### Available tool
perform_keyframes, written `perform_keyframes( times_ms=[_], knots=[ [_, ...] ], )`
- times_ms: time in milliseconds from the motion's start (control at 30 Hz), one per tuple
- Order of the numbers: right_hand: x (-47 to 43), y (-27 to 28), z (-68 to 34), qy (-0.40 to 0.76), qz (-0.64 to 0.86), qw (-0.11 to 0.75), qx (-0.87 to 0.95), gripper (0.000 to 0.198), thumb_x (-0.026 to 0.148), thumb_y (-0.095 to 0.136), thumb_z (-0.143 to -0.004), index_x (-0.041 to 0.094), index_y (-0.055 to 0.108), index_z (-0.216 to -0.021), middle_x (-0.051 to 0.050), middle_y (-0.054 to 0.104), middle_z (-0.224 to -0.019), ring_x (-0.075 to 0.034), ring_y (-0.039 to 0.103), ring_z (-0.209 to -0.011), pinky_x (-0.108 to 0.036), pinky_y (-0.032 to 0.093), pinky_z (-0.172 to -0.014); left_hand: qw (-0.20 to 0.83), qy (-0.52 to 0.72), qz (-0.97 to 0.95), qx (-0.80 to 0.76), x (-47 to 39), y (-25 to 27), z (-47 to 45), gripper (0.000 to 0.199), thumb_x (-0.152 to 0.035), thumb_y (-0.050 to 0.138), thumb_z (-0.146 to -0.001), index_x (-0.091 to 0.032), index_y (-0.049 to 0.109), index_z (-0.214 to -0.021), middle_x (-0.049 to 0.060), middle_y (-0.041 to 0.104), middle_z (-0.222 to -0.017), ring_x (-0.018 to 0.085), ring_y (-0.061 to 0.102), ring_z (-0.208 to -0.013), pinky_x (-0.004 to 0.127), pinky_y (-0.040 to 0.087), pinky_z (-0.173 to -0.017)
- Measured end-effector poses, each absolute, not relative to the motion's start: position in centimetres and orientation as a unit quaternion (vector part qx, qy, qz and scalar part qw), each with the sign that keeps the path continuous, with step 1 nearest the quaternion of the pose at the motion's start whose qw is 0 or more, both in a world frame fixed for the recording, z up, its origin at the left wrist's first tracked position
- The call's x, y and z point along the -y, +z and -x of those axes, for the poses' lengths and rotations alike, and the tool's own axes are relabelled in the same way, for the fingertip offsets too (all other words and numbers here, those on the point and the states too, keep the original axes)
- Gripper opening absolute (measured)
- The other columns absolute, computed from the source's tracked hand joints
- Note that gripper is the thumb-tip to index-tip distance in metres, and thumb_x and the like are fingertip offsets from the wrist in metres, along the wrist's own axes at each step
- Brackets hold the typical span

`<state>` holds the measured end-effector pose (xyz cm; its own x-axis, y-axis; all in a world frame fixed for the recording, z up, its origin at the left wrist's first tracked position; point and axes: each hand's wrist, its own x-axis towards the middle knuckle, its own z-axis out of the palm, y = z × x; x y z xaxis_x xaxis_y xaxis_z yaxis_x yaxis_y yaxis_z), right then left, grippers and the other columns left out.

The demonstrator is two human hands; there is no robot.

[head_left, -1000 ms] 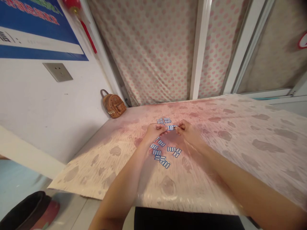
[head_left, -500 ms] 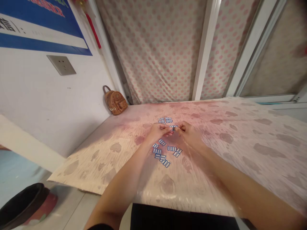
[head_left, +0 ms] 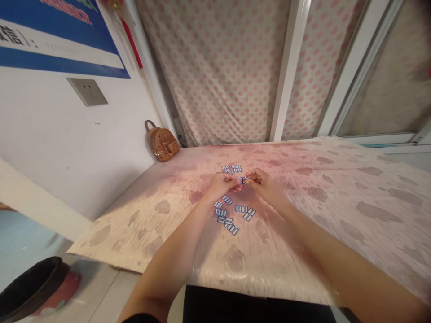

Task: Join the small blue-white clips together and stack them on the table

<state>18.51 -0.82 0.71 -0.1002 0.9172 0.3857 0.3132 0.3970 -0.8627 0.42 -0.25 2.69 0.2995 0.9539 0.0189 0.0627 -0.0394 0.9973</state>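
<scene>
Over the middle of the table, my left hand (head_left: 222,183) and my right hand (head_left: 264,183) meet, fingertips pinched from both sides on a small blue-and-white striped piece (head_left: 242,180). A dark mark shows at the middle of this piece; finer detail is too small to make out. Just beyond the hands, several similar striped pieces (head_left: 237,168) lie in short rows. Nearer my body, more loose blue-and-white pieces (head_left: 221,212) are scattered, some overlapping one another. Parts of the held piece are hidden by my fingers.
A patterned cloth (head_left: 299,188) covers the table. A small brown backpack-shaped bag (head_left: 163,143) leans at the back left corner by the wall. A dark-rimmed pot (head_left: 57,287) stands on the floor at left. Behind the table hangs a dotted curtain (head_left: 218,72).
My right hand has shifted very slightly left, closer to my left hand, and less of the held piece shows between them. The loose pieces lie as before.
</scene>
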Motion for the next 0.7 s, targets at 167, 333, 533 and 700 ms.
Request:
perform_keyframes(
  times_ms=[167,333,533,700],
  knots=[
    [0.6,0.8,-18.8,0.364,0.432,0.488,0.665,0.014,0.035,0.058,-0.079,0.021,0.059,-0.08,0.0,0.066,-0.069,-0.016,0.062,-0.067,-0.029,0.047,-0.067,0.531,0.399,-0.613,-0.428,-0.1,3.1,0.9,0.031,-0.04,0.081,-0.073,-0.01,0.074,-0.081,0.008,0.073,-0.077,0.013,0.066,-0.066,0.022,0.051,-0.065],
    [0.3,0.3,-18.7,0.365,0.451,0.477,0.66,0.011,0.031,0.058,-0.077,0.021,0.057,-0.078,0.0,0.066,-0.068,-0.016,0.062,-0.066,-0.029,0.046,-0.065,0.532,0.397,-0.611,-0.431,-0.5,3.0,1.5,0.032,-0.04,0.081,-0.073,-0.01,0.072,-0.077,0.007,0.07,-0.071,0.012,0.064,-0.064,0.023,0.051,-0.063],
    [0.2,0.5,-18.8,0.353,0.469,0.477,0.655,0.009,0.029,0.057,-0.077,0.02,0.055,-0.074,0.0,0.065,-0.066,-0.015,0.062,-0.063,-0.028,0.046,-0.064,0.518,0.403,-0.609,-0.445,-0.5,2.7,1.4,0.034,-0.043,0.078,-0.074,-0.01,0.074,-0.08,0.009,0.072,-0.081,0.011,0.062,-0.067,0.021,0.049,-0.062],
    [0.0,0.5,-18.7,0.382,0.485,0.485,0.619,0.007,0.024,0.057,-0.077,0.021,0.053,-0.073,0.001,0.064,-0.063,-0.016,0.063,-0.064,-0.029,0.049,-0.066,0.503,0.328,-0.648,-0.469,-0.5,1.7,1.6,0.037,-0.044,0.078,-0.072,-0.01,0.073,-0.085,0.006,0.069,-0.074,0.011,0.058,-0.057,0.02,0.044,-0.052]
  ],
)
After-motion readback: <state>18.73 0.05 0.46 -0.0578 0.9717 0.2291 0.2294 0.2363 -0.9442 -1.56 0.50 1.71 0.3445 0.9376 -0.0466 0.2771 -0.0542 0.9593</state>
